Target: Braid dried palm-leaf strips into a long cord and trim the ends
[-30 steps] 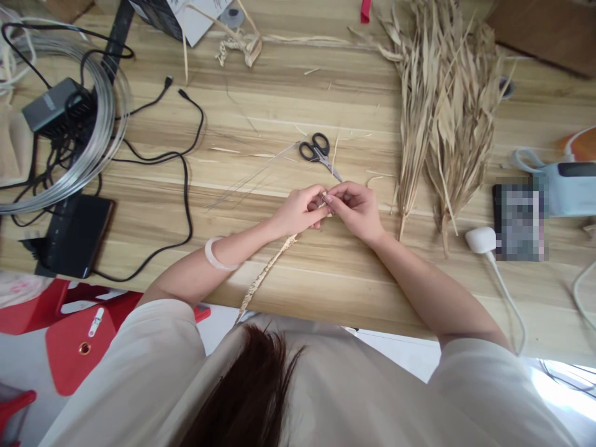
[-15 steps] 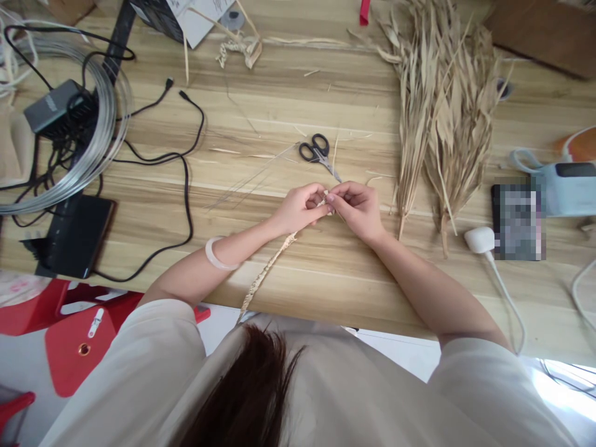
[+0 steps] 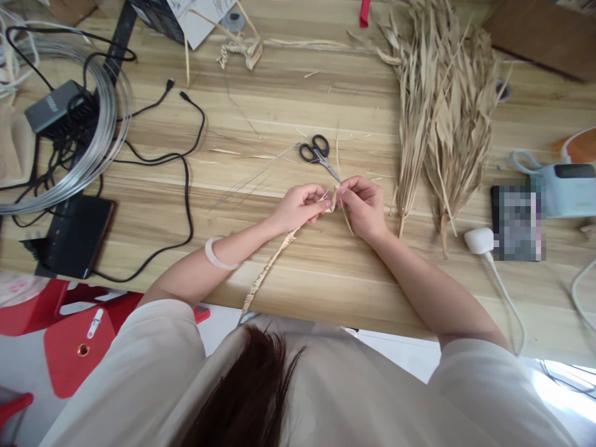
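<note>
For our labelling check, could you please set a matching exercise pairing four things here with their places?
1 scissors
2 braided strip
3 wire coil
4 dried leaves

A far left of the table
B pinched between left hand and right hand
C lying right of both hands
D just beyond the hands

Pairs: 1-D, 2-B, 3-A, 4-C

- Braid (image 3: 267, 268): top end buried under left hand (image 3: 298, 208) fingers; bottom end slips past table (image 3: 326, 273) edge, lost vs. shirt (image 3: 326, 385), lower centre.
- Strand (image 3: 347, 218) in right hand (image 3: 365, 205): pinch pt too small to read.
- Flat device (image 3: 516, 221), right: pixelated (screen unreadable).
- Wire coil (image 3: 114, 124), upper left: cut by frame edge.
- Red strip (image 3: 364, 11), top: cut off.
</note>
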A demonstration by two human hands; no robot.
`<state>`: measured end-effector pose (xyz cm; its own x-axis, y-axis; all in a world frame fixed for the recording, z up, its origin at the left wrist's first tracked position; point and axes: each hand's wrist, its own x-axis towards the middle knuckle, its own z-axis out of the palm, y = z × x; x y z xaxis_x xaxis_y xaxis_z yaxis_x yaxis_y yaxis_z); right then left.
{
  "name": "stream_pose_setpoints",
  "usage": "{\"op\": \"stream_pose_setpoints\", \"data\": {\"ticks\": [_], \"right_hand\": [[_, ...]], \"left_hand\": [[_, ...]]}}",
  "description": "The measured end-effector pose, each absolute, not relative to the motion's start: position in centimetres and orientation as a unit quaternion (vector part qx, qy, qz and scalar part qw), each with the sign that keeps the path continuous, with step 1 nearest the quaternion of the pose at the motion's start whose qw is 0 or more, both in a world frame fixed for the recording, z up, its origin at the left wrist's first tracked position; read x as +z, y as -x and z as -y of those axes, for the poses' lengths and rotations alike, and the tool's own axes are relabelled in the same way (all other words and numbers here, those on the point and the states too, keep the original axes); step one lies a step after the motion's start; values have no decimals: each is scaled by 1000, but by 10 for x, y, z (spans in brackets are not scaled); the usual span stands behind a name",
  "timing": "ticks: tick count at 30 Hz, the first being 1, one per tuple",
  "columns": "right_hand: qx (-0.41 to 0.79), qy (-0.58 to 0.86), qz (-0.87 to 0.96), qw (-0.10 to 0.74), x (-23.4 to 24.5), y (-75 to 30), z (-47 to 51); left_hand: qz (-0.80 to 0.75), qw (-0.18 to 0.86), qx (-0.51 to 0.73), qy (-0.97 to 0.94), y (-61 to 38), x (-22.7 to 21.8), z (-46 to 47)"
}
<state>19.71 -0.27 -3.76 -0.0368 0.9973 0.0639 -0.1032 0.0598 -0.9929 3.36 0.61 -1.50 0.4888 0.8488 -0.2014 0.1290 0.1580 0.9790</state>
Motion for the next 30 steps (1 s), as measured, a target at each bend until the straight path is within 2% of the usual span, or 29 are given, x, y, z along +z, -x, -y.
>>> {"op": "stream_pose_setpoints", "data": {"ticks": [7, 16, 30], "right_hand": [[591, 404, 436, 545, -32, -197, 1], [784, 310, 281, 458, -12, -201, 0], [784, 322, 227, 479, -17, -204, -5]], "left_hand": [[-422, 649, 291, -562, -34, -14, -7], [-432, 666, 295, -532, -35, -12, -8], [-419, 682, 312, -512, -34, -14, -10]]}}
